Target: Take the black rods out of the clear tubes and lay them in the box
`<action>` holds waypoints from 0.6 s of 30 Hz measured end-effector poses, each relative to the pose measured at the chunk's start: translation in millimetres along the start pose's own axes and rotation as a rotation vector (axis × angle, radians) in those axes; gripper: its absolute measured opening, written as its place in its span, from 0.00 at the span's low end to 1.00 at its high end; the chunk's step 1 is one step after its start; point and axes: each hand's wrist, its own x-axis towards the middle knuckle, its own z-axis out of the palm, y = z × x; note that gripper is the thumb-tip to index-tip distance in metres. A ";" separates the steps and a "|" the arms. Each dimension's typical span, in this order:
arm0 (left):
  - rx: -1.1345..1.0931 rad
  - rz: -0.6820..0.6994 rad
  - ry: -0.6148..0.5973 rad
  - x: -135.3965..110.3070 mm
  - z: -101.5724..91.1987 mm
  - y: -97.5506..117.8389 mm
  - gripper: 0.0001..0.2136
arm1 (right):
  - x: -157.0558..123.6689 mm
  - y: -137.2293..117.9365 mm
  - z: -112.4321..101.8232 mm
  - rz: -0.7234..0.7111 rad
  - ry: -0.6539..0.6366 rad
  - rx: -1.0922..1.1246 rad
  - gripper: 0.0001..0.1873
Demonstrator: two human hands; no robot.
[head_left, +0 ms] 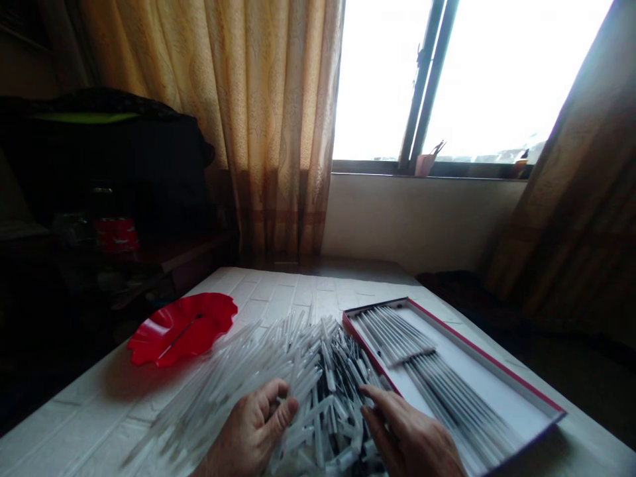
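A large pile of clear plastic tubes lies in front of me, some with dark parts inside on its right side. My left hand is at the near edge of the pile, fingers curled toward the thumb. Whether a tube is between them is too blurred to make out. Over the pile's right side, my right hand has its fingers stretched forward, with no held thing visible. Beside it, a shallow red-edged box holds two rows of slim, pen-like sticks laid side by side.
A red wavy-rimmed plate at the left bears one thin stick with a dark tip. The white brick-patterned table runs toward the wall. Dark furniture stands at the left, and a pink cup sits on the windowsill.
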 end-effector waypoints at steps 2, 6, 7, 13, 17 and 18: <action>0.130 0.058 0.006 -1.6 -1.8 3.3 0.27 | 2.1 -2.2 -4.3 0.001 -0.010 0.034 0.15; 0.437 0.119 0.097 -1.9 -8.7 12.9 0.25 | 4.6 -2.6 -8.6 0.031 -0.035 0.057 0.14; 0.510 0.111 0.128 -1.1 -12.2 15.7 0.23 | 4.7 -1.8 -9.0 0.048 -0.034 0.047 0.14; 0.771 0.033 0.249 3.3 -38.4 31.5 0.16 | 4.7 8.1 -8.5 0.043 -0.018 0.011 0.14; 0.911 -0.001 0.243 -1.5 -42.2 39.6 0.13 | 5.7 10.7 -7.1 0.042 0.000 0.015 0.14; 0.937 -0.007 0.239 -2.9 -42.7 41.0 0.12 | 5.8 10.6 -7.0 0.040 0.003 0.020 0.14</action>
